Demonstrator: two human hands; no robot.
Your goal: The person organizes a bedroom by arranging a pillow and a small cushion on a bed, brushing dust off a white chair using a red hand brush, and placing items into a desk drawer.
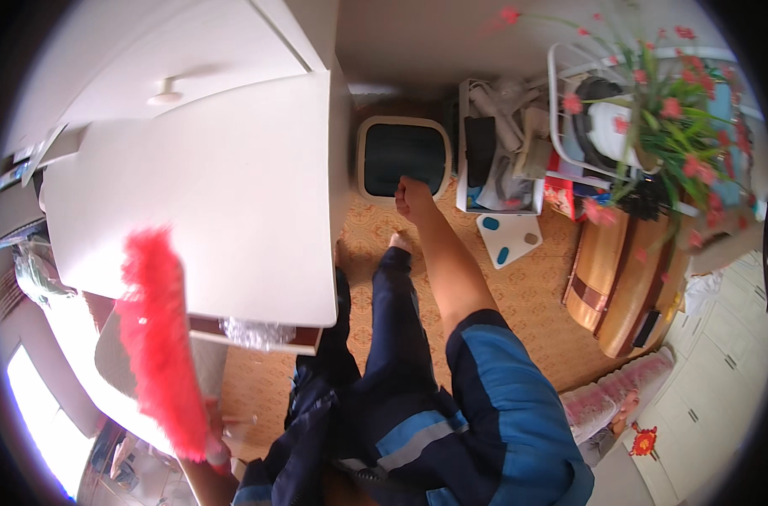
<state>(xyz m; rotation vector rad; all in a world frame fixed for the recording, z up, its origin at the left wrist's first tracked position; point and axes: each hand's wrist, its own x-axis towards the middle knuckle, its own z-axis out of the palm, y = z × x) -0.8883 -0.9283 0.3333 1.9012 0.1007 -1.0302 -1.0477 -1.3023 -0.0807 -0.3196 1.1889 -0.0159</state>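
My left hand grips a fluffy red duster near its lower end. The duster's head rises beside the near left part of a white tabletop; whether it touches the top I cannot tell. My right hand is curled into a fist with nothing visible in it. From this view it overlaps the near edge of a square bin with a pale rim and dark inside. Below the tabletop's near edge, a clear, shiny crinkled thing shows by a brown-and-white edge.
A white box of rolls and bags stands right of the bin, by a white panel on the patterned floor. Red artificial-looking flowers and rolled brown mats are farther right. Another person's limb rests near a pink cushion.
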